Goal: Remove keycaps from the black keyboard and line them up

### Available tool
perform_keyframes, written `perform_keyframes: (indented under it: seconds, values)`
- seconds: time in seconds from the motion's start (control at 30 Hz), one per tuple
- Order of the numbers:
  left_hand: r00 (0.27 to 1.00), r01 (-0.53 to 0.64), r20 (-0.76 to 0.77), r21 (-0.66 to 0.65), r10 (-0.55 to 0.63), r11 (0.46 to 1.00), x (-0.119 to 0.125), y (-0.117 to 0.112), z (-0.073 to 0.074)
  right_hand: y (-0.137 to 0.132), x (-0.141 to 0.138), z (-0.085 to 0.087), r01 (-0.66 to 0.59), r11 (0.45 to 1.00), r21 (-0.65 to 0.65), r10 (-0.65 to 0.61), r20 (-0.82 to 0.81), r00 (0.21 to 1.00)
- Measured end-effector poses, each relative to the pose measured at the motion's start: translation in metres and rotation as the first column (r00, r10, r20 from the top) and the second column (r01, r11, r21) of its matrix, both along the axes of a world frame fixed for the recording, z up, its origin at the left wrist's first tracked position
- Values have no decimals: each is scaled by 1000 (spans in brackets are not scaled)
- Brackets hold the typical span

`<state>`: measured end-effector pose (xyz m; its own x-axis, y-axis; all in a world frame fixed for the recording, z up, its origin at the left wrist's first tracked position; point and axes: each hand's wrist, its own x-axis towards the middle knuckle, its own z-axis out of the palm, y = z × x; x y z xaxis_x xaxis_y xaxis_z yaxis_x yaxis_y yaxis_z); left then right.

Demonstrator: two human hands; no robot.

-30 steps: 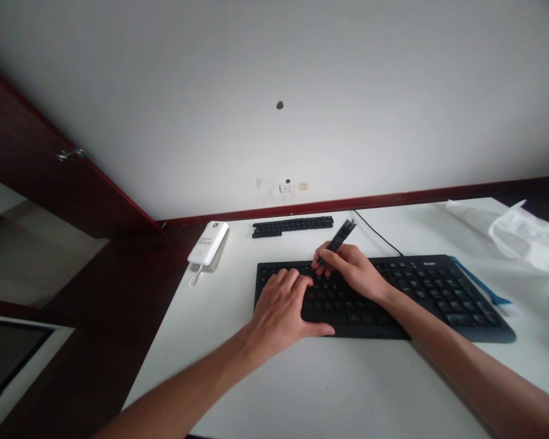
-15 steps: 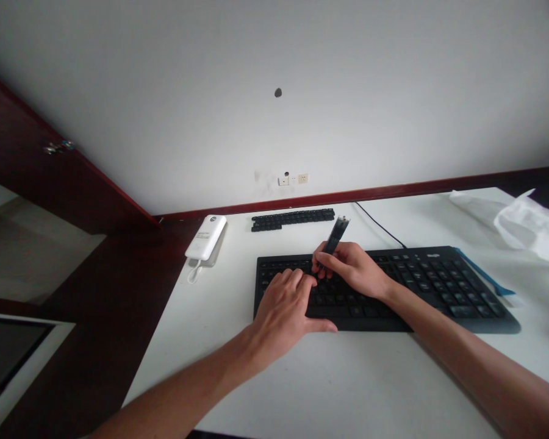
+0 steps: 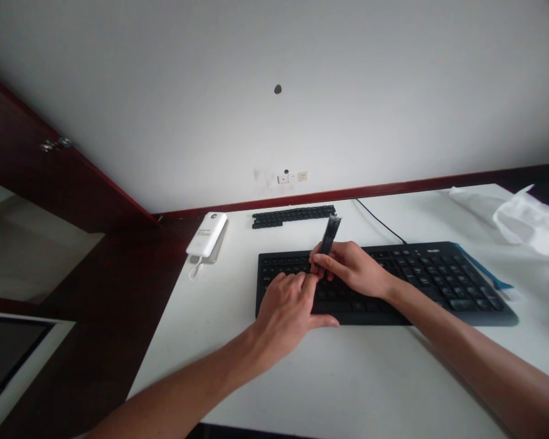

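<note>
A black keyboard (image 3: 457, 280) lies on the white table. Over its left part rests my left hand (image 3: 290, 302), palm down, with the thumb stretched along the front edge and the fingers on the keys. My right hand (image 3: 348, 267) is closed on a slim, flat black tool (image 3: 330, 235) with a clear-looking upper end. The tool stands nearly upright above the keys, just beside my left fingertips. Its lower end is hidden by my fingers, so I cannot tell what kind of tool it is.
Rows of loose black keycaps (image 3: 295, 216) lie behind the keyboard. A white power bank (image 3: 207, 235) with a short cable sits at the left. The keyboard's cord (image 3: 379, 219) runs to the back edge. A white plastic bag (image 3: 531, 219) and a blue strip (image 3: 482, 268) lie right.
The tool in my right hand has tipped slightly left and more upright. My left hand stays on the keyboard. The view has shifted a little.
</note>
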<state>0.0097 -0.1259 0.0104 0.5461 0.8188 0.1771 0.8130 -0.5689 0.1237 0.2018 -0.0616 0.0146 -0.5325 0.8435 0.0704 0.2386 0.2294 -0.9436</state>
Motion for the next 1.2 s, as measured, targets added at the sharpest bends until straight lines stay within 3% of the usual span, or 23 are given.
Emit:
perform_keyframes:
  seconds: [0.27, 0.5, 0.93, 1.2]
  values:
    - [997, -74, -18, -56, 73, 996, 2, -2, -6, -2, -4, -4, 66, 997, 34, -66, 21, 998]
    - [996, -83, -40, -53, 81, 995, 3, -4, -2, 2, -1, -3, -15, 1000, -9, 14, -20, 1000]
    - [991, -95, -103, -50, 90, 994, 6, -9, 1, 3, 0, -2, -32, 998, -49, 31, -19, 999]
    - [999, -33, -41, -10, 32, 999, 4, -13, 2, 2, 2, 1, -66, 998, -6, 66, 12, 998]
